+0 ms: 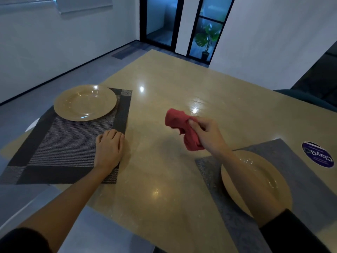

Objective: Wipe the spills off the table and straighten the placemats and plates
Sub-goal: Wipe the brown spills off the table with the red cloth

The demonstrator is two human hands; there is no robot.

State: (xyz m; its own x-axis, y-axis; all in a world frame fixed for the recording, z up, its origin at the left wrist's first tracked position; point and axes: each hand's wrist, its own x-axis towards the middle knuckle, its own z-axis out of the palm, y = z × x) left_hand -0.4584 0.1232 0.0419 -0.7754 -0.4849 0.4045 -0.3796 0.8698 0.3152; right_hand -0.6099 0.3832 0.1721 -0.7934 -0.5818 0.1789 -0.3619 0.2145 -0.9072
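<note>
My right hand [206, 133] grips a crumpled red cloth [182, 128] held just above the middle of the beige table [164, 73]. My left hand [109, 147] rests palm down, fingers together, on the right edge of a dark striped placemat [60, 148] that overhangs the table's left edge. A tan plate [85, 102] sits at that mat's far corner, partly off it. A grey placemat [295, 170] lies askew at the right, and on it a second tan plate [264, 181] is partly hidden by my right forearm. A wet sheen [197, 105] shows beyond the cloth.
A round blue sticker [318, 154] sits on the table beside the grey mat. A dark teal chair back [310, 97] rises at the right edge. A potted plant [206, 41] stands behind glass doors. Grey floor lies to the left.
</note>
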